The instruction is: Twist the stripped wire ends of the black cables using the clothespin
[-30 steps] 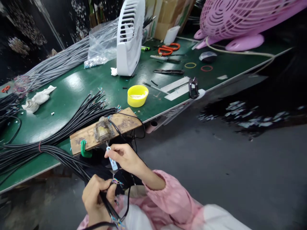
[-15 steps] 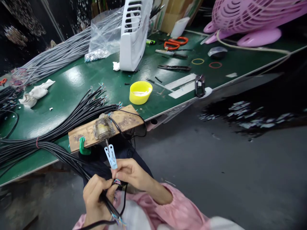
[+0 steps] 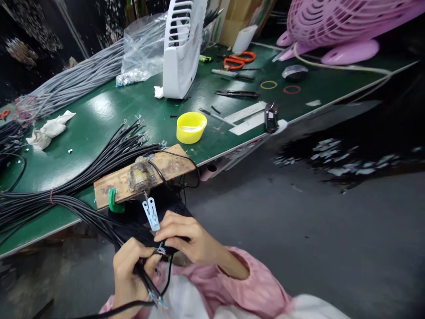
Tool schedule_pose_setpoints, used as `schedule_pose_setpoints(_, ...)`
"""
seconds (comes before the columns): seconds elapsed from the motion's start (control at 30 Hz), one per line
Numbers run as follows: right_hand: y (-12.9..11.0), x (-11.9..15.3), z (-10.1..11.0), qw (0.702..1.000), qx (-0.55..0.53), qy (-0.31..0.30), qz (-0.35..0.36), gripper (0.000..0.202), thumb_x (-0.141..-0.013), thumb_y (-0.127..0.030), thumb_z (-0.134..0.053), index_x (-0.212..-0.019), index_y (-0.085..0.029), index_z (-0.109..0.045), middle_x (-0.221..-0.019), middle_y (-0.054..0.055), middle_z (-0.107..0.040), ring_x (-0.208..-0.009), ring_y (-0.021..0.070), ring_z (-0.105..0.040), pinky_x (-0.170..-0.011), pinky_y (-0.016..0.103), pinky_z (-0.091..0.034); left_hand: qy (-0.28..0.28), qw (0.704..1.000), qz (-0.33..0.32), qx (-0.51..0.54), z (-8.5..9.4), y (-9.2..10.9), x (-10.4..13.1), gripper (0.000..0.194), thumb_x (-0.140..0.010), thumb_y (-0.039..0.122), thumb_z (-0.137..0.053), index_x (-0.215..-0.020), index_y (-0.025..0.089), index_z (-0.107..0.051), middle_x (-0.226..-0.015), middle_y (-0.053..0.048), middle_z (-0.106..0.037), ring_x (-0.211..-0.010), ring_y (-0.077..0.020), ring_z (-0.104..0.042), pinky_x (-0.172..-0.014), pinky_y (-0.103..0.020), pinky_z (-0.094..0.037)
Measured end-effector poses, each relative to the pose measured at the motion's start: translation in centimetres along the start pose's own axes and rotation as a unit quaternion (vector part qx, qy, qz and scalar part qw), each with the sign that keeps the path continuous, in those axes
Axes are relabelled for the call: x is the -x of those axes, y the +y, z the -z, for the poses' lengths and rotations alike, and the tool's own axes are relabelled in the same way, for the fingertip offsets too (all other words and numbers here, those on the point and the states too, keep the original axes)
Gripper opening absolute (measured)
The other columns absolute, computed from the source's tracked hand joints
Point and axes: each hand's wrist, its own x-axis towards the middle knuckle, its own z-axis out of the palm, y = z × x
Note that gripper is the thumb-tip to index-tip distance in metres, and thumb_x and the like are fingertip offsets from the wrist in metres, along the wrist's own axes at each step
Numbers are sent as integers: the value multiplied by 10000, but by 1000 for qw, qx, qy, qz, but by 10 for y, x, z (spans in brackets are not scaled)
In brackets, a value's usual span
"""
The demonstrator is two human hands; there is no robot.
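Note:
My left hand [image 3: 131, 270] is closed round several black cables [image 3: 143, 275], pinching one near its end, where thin coloured wires [image 3: 160, 250] stick out. Just to the right, my right hand [image 3: 186, 235] has bent fingers close to those wire ends; what lies between its fingertips is too small to make out. A light-blue clothespin [image 3: 151, 214] hangs at the tip of my right hand's fingers, on the shaft of a small taped motor [image 3: 141, 175]. That motor sits on a wooden board [image 3: 175, 164] at the table's edge.
On the green table [image 3: 102, 106] lie a bundle of black cables [image 3: 99, 170], a yellow dish [image 3: 191, 128], a green clamp [image 3: 115, 201], orange-handled scissors [image 3: 239, 60], tweezers [image 3: 237, 93] and grey cables [image 3: 83, 71]. A white fan [image 3: 181, 57] and a pink fan [image 3: 328, 26] stand behind.
My right hand has shifted slightly up and right, away from the wire ends, and its fingers have spread a little. My left hand still holds the cables. The view has moved slightly.

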Motion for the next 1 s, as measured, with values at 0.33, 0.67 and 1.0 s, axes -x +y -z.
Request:
schedule_pose_setpoints(0.33,-2,-10,8,996,73,-43,-36,440,-1045,-329,-287,-791,-138,-590,-774,80,-597,-756,169,-532,-700,313,-433,-9,999,-37,-14,2,0,-4,105,-802,126,-660,-725,170,-604,-569,24,-568,-490,-90,-493,-472,-202,-383)
schedule_pose_setpoints(0.67,17,-45,-26,842,-390,107,-357,584,-653,-700,-708,-613,-124,-625,-587,-9,-510,-504,82,-400,-461,217,-273,174,982,-72,-14,-19,-1,-17,143,-742,52,-657,-707,164,-575,-550,60,-506,-454,-69,-454,-425,-193,-380)
schedule_pose_setpoints(1.0,24,-40,-34,754,-535,129,-358,527,-602,-611,-811,-613,-103,-670,-586,5,-571,-521,81,-488,-509,197,-364,221,975,-3,4,-36,8,-20,120,-789,110,-668,-703,169,-610,-581,56,-516,-500,-67,-440,-459,-193,-356)
